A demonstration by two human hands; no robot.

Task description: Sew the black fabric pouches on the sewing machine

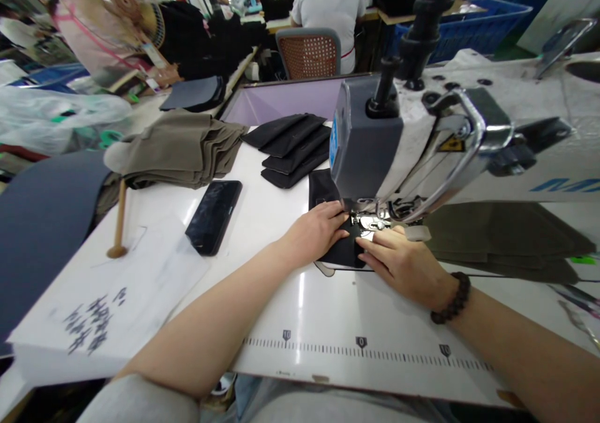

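Clearly, the black fabric piece [341,252] is lying on the desk [262,307], partly under the head of the sewing machine [368,142] and just to the left of the presser foot [374,223]. From here, your fingertips could come too close to the needle area, because both hands work near the metal foot. The cloth could also turn a little and make the edge crooked, if one hand pushes more strongly than the other. A fold could be caught, if the near end does not stay flat.

As far as I see, the long axis of the piece runs away from you, its far end leaning slightly to your left; part is covered by your hands and the machine.

Your left hand [315,230] has its grip released: it presses flat on the cloth. Your right hand [405,262] puts its fingertips at the right edge; whether its grip pinches this edge, I cannot tell.

Farther out, a stack of black pieces [295,148] is just beyond, to the left, and a phone [214,217] lies before the olive pile [173,148]. On the right, flat dark pieces [501,238] rest beneath the machine arm.
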